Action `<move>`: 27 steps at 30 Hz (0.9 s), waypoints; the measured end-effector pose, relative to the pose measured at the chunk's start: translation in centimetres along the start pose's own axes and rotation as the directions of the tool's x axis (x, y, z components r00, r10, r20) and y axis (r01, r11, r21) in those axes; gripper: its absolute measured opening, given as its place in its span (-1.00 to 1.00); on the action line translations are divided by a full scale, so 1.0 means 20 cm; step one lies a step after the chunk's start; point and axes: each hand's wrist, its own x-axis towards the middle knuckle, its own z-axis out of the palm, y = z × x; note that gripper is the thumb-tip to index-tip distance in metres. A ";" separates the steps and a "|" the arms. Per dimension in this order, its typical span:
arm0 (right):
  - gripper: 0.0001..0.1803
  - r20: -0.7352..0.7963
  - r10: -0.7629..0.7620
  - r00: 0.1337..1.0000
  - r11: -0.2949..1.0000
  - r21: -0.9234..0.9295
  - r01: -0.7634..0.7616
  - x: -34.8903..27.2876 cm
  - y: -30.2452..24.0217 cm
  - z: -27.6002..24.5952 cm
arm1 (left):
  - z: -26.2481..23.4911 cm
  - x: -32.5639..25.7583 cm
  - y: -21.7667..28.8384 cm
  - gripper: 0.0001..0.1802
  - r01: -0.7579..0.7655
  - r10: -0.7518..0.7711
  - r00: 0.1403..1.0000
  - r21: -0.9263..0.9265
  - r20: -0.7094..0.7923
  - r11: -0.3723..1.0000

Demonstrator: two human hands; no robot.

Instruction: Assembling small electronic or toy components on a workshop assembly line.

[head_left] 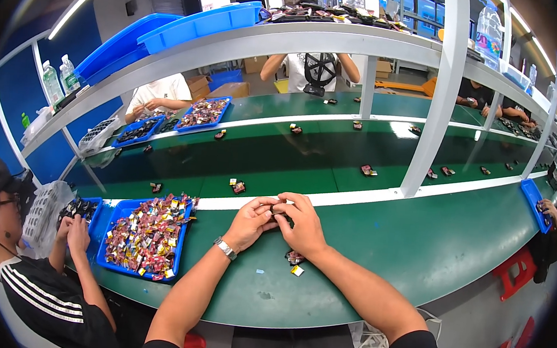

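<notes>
My left hand [248,227], with a metal watch [225,248] on its wrist, and my right hand [304,227] meet over the green work surface [377,247]. The fingertips of both pinch a small dark piece [275,210], mostly hidden by the fingers, so its kind does not show. Just below my right hand lies a small dark part with reddish wiring [295,258], and a yellow-and-white piece [297,271] is beside it. To the left of my left hand stands a blue tray [182,242] heaped with small wired parts [146,235].
Past a white rail [355,200], a green conveyor belt [293,155] carries scattered small parts. A white post [436,101] supports the shelf above. A co-worker [42,273] sits close on the left, handling small pieces; others sit across. A red stool [516,272] stands at right.
</notes>
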 end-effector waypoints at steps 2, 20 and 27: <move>-0.83 0.016 -0.026 1.000 1.000 -0.009 0.026 0.00 0.00 0.00 | 0.00 -0.01 0.00 -0.64 0.028 -0.028 0.999 -0.001 -0.018 1.000; -0.80 0.022 -0.041 0.999 0.995 -0.096 0.043 -0.02 0.03 0.02 | 0.06 -0.01 -0.01 -0.74 0.084 -0.064 0.982 0.105 -0.177 0.991; -0.85 0.011 0.277 0.961 0.948 0.161 -0.275 -0.02 0.04 0.04 | 0.05 0.02 -0.05 -0.81 0.066 0.025 0.963 0.322 -0.270 0.945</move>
